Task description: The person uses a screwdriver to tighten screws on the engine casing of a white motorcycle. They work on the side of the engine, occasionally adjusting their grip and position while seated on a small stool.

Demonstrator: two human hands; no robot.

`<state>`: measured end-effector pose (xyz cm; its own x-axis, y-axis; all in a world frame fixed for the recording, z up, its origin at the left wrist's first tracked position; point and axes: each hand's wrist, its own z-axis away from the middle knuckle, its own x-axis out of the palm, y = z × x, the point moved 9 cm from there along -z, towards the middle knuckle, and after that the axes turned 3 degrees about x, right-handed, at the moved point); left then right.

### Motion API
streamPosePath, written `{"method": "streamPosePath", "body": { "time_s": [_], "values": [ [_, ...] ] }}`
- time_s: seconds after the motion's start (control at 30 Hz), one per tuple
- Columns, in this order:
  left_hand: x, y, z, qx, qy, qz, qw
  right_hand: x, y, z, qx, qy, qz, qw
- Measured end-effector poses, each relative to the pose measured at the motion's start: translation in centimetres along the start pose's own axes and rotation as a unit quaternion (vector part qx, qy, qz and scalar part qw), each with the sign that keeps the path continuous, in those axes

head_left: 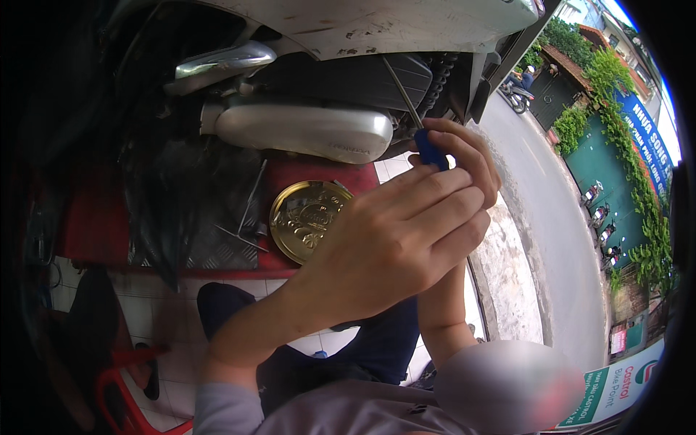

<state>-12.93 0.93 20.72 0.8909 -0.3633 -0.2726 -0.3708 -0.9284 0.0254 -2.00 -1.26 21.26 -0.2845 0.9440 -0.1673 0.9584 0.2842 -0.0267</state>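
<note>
Both my hands meet at the blue handle of a screwdriver. My right hand has its fingers bent around the handle and is partly hidden behind my left. My left hand is closed over the handle's lower end, its palm out of sight. From there the thin metal shaft slants up and left to the lower edge of a scooter's white body panel. Where the tip meets the scooter cannot be made out. Just left of the shaft lies the silver exhaust cover, with a coil spring to its right.
Below the scooter, a round gold tray and a T-handle wrench lie on a red platform. A red plastic chair and another person's leg are at lower left. A road runs along the right.
</note>
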Motion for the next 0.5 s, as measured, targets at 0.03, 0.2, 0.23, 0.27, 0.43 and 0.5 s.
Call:
{"method": "streamPosePath", "body": {
  "time_s": [0.03,0.2,0.23,0.27,0.43,0.5],
  "values": [
    [0.2,0.0,0.1,0.001,-0.007,0.003,1.0,0.1,0.5,0.4,0.021,-0.009,-0.022,0.999],
    [0.9,-1.3,0.8,0.001,0.055,0.055,0.997,-0.5,2.8,1.5,0.073,0.097,-0.109,0.987],
    [1.6,-1.4,0.9,0.005,0.053,0.058,0.997,-0.2,2.7,1.4,0.079,0.1,-0.124,0.984],
    [1.8,-1.7,1.1,0.007,0.091,0.056,0.994,0.2,2.5,1.3,0.084,0.102,-0.14,0.981],
    [1.7,-2.4,0.9,0.025,0.188,0.04,0.981,1.2,3.3,0.6,0.064,0.043,-0.149,0.986],
    [1.2,-2.7,0.6,0.04,0.186,0.046,0.981,1.6,7.2,1.1,0.101,0.04,-0.154,0.982]
  ]
}}
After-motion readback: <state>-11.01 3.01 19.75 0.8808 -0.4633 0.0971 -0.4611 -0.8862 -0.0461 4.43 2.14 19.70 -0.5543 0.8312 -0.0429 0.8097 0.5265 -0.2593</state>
